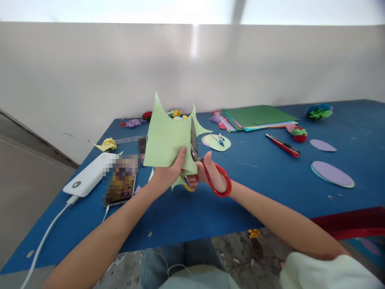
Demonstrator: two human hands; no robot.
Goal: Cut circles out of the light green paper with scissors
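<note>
My left hand [171, 168] grips a sheet of light green paper [167, 134], thumb on its near face, holding it up above the table. Curved pieces are cut from the sheet's upper edge, which leaves pointed corners. In my right hand [212, 174] is a pair of scissors [221, 188] with red handles. Their blades point upward at the right part of the paper, and one blade shows in front of it. The other blade is hidden behind the sheet. Below my hands, a pale green offcut and something yellow show only in part.
On the blue table [270, 192] lie a white power bank [90, 174], a phone [122, 180], a red utility knife [282, 145], stacked coloured paper [260, 115], and purple ovals [332, 173]. A compass [221, 139] rests on round paper cutouts [218, 145]. Paper flowers [319, 111] stand at the back.
</note>
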